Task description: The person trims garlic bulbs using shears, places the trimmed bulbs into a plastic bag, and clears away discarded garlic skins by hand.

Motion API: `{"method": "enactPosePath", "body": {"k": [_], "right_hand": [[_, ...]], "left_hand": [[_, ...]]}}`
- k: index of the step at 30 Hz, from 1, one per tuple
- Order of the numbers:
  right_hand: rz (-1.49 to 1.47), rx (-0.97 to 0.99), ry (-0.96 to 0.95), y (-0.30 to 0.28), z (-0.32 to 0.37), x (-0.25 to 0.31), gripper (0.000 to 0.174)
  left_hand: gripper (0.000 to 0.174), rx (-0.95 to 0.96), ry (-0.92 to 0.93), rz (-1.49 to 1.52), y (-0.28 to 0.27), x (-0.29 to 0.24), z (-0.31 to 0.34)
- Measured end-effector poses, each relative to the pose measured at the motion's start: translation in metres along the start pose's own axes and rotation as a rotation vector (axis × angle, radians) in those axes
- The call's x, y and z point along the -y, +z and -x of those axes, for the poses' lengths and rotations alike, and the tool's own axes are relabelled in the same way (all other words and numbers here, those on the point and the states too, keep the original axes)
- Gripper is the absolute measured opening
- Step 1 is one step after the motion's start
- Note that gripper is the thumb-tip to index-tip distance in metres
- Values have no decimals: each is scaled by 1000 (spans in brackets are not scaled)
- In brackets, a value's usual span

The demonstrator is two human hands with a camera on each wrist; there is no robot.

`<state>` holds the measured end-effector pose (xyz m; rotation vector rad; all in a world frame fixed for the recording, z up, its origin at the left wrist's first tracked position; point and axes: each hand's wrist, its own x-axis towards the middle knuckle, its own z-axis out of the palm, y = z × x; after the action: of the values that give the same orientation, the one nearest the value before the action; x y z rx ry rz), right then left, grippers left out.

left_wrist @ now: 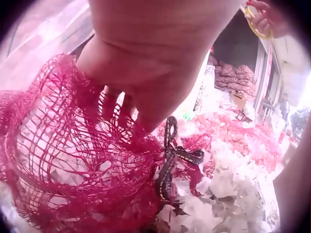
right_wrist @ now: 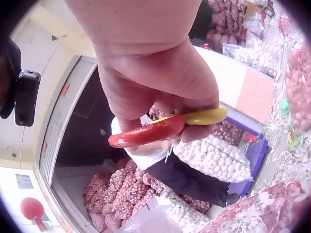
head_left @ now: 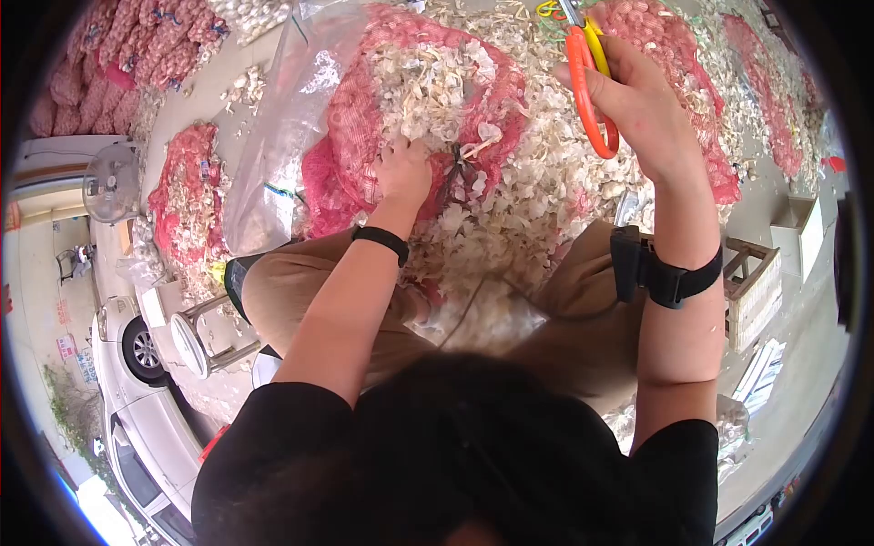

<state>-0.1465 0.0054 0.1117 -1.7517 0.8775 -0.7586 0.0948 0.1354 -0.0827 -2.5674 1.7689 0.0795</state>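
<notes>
My right hand is raised at the upper right and grips scissors with one red and one yellow handle. In the right wrist view, the fingers curl round the red handle. Lower down, my left hand rests on a red mesh bag, its fingers spread near the tied part. Through the pink netting in the left wrist view, the fingers partly show. A dark patterned cord is knotted round the gathered mesh just beside that hand. Pale, papery garlic skins lie over the bag.
Loose garlic skins cover the floor before my knees. Clear plastic sheeting stands left of the bag. Other mesh sacks lie around, with a stool at the right. Another person's dark trousers show beside a sack of white garlic.
</notes>
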Motion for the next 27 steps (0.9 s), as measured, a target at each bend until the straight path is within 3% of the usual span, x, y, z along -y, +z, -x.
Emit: {"method": "enactPosePath", "body": {"k": [1,3,4,6,9,11,13,15,16,18,19,21,22,23,25,27], "right_hand": [[17,-1,-13,1,2,3,36],[-11,3,-23,2,4,4,36],[-37,14,-47,2,4,4,36],[-51,7,-41,3,6,6,36],[-38,-2,-19,1,9,7,40],[-11,2,4,0,8,6,44],[-45,5,5,-1,7,4,34],[-44,-4,34,0,7,11,34],[-43,-8,49,1,5,13,34],[-60,-43,42,7,2,11,34],[-77,-77,32,8,0,8,35],[-71,-41,37,4,-6,-1,35],[-70,-1,42,4,-6,-5,36],[-64,-3,48,5,-6,-7,36],[-42,-34,49,8,-10,-8,42],[-98,18,52,10,-10,-5,35]], "left_hand": [[26,-213,81,75,-8,-7,-9],[21,-322,143,396,-15,-19,-32],[21,-320,146,399,-10,-22,-45],[17,-143,79,707,4,-26,-66],[14,-17,-48,768,49,-23,-83],[15,-33,-91,712,88,-11,-82],[15,-41,-134,658,145,10,-82],[20,356,-269,751,199,34,-87],[20,360,-266,751,177,24,-84],[23,487,66,228,127,0,-73],[23,490,71,229,111,-10,-73],[32,576,357,368,89,-26,-70],[29,304,519,353,87,-32,-61],[29,306,524,359,83,-42,-56],[27,414,664,-86,75,-62,-49],[23,383,649,-100,83,-66,-40]]}}
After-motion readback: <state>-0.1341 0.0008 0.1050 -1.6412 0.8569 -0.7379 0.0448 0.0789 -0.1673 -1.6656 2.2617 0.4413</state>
